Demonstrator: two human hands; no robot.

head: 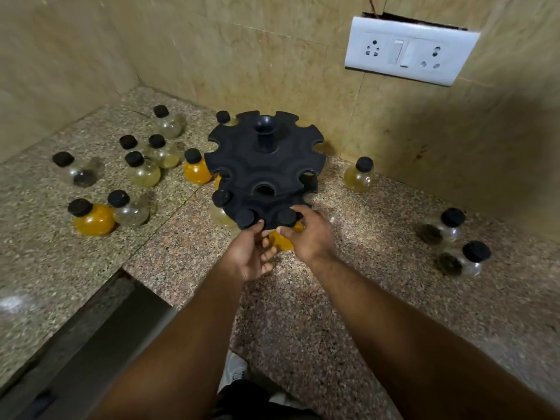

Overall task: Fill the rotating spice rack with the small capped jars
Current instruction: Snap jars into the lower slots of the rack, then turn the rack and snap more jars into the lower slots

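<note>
The black two-tier spice rack [263, 165] stands upright on the speckled stone desk [348, 298], near the corner of the tiled wall [272, 56]. Its upper tier shows empty notches around the rim. On the lower tier, capped jars sit in the notches facing the camera: one at the left edge [221, 197], one at the front left [245, 218], and an orange-filled jar [286, 218] at the front right. The left hand [251, 253] is under the front of the lower tier, fingers curled and loosely parted, thumb touching the rim near the front-left cap; whether it grips anything cannot be told. The right hand [306, 234] closes thumb and fingers around the orange-filled jar at its neck, just below the cap. Loose jars stand on the desk to the left of the rack, among them an orange jar [91, 218] in front and another orange jar [197, 169] just beside the rack. One pale yellow jar [359, 175] stands to the right, and two dark-filled jars [463, 259] lie well apart at far right. A white socket plate [409, 50] is mounted on the wall.
</note>
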